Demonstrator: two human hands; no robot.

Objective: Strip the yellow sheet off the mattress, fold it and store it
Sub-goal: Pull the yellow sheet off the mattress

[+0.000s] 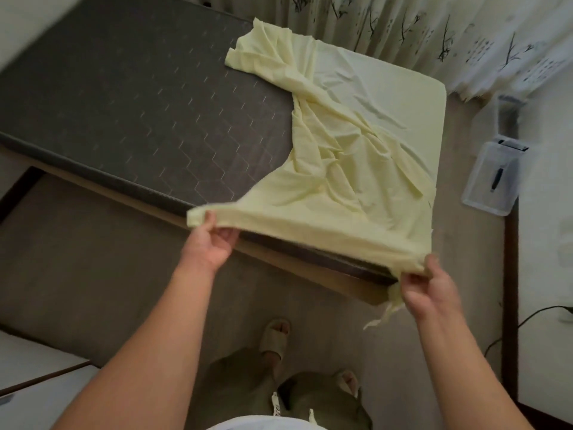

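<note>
Head view: yellow sheet is half stripped. Its far-right part lies flat over the mattress corner by the curtain; the rest is bunched in a twisted band running diagonally toward me. I see the near hem lifted off the mattress edge and stretched between both hands. Left hand pinches the hem's left end, thumb on top, fingers curled under. Right hand grips the bunched corner at the mattress's near-right corner, with a thin strip of fabric dangling below it. Grip on both sides is closed on the sheet. The grey quilted mattress top is exposed across the left half. Near edge of the mattress sits on a wooden bed frame, its rail showing just under the lifted hem. Open floor between me and the bed, also along the right side. A clear plastic box sits on the floor right of the bed with a dark item inside, too small to identify. A dark cable trails by the right wall. Right hand is motion-blurred, so its finger placement is unclear. Mattress far-left end is cut off by the frame. Slippered feet visible below; white furniture edge at lower left.
</note>
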